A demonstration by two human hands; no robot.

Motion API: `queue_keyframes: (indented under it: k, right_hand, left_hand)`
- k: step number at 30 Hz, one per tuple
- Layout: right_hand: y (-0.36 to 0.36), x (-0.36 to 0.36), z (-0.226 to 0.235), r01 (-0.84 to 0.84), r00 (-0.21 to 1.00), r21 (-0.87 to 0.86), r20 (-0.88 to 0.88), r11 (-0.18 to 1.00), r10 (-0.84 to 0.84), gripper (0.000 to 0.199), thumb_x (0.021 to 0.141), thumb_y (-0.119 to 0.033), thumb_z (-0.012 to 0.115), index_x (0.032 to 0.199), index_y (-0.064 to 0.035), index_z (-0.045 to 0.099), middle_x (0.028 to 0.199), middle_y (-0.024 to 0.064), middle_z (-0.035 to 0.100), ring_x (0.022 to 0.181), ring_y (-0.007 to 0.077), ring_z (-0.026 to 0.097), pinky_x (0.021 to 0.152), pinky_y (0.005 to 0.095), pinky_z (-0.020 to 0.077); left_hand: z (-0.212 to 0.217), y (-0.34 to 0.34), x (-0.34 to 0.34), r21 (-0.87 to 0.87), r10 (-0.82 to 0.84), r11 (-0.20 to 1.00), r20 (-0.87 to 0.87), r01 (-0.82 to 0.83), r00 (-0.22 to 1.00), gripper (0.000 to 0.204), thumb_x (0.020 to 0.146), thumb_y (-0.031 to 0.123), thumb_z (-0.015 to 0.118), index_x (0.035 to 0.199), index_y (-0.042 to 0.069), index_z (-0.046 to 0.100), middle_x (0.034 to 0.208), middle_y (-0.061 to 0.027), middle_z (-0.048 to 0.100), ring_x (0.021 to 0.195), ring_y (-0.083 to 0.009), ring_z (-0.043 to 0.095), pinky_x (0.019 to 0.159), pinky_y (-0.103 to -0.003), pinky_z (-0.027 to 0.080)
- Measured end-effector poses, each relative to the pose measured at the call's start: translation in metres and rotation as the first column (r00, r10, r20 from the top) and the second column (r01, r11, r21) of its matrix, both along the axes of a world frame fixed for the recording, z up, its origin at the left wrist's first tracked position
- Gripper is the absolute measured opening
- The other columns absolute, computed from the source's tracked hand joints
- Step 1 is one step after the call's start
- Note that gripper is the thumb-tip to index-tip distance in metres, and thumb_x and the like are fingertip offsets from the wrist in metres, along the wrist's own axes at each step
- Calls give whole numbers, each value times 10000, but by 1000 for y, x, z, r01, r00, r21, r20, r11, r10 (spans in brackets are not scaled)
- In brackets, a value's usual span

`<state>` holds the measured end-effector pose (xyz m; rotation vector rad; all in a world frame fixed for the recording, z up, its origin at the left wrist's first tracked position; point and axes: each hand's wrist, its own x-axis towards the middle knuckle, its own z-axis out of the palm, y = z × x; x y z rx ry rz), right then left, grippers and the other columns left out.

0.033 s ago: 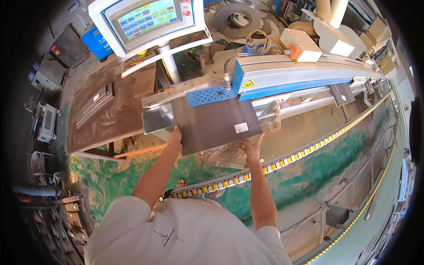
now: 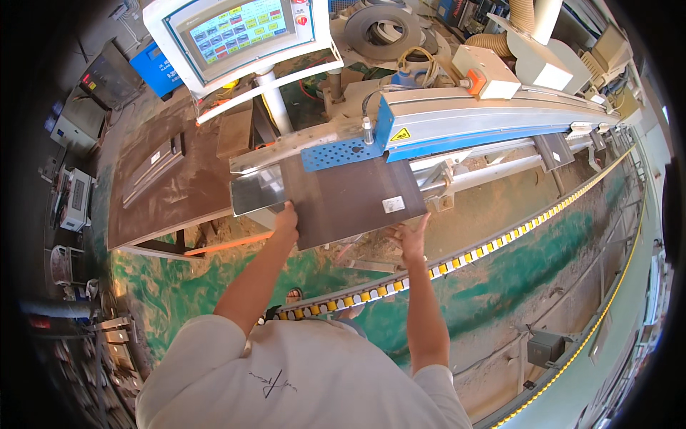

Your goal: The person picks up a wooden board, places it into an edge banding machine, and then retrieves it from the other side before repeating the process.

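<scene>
A dark brown flat board (image 2: 343, 204) with a white label near its right end lies partly on a shiny metal plate (image 2: 259, 191), its far edge at the blue perforated plate (image 2: 337, 154) of a long machine. My left hand (image 2: 286, 223) grips the board at its near left corner. At the near right corner, my right hand (image 2: 409, 239) has its thumb up beside the edge and its other fingers curled at the underside, partly hidden by the board.
A control screen (image 2: 239, 34) on a white post stands beyond the board. On the left, a brown table (image 2: 161, 189) carries narrow strips. The machine's blue-and-silver beam (image 2: 486, 121) runs to the far right, above another dark board (image 2: 554, 151). A yellow-and-white roller track (image 2: 457, 264) curves close by my right arm.
The board has shifted slightly to the right, and both hands have moved with it, keeping their hold.
</scene>
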<state>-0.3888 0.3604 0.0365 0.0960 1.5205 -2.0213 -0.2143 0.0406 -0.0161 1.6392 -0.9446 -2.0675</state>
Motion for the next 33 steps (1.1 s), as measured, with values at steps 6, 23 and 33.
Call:
queue_keyframes:
  k: [6, 23, 33]
  right_hand:
    - [79, 40, 6, 284, 959, 57, -33, 957, -282, 833, 917, -35, 517, 1545, -126, -23, 1216, 253, 589, 912, 314, 689, 709, 328, 594]
    - [321, 1004, -8, 645, -733, 308, -10, -700, -680, 210, 957, -185, 491, 1095, -31, 528, 960, 156, 662, 757, 266, 669, 599, 351, 543]
    - [311, 1294, -48, 37, -858, 910, -182, -412, -480, 629, 871, -538, 629, 1150, 25, 641, 1150, 146, 663, 971, 291, 646, 861, 436, 515]
  left_hand:
    - [30, 65, -88, -53, -146, 984, 321, 172, 936, 639, 979, 495, 451, 1335, -32, 503, 1287, -225, 571, 1217, -346, 531, 955, -477, 449]
    - [-5, 121, 60, 71, -545, 543, -728, 837, 416, 402, 983, 399, 538, 1086, 26, 649, 947, -72, 706, 876, -223, 666, 921, -354, 540]
    - [-75, 319, 414, 187, -947, -275, 118, 943, -299, 563, 930, 421, 635, 1283, -8, 549, 1200, -145, 638, 1020, -242, 636, 892, -359, 486]
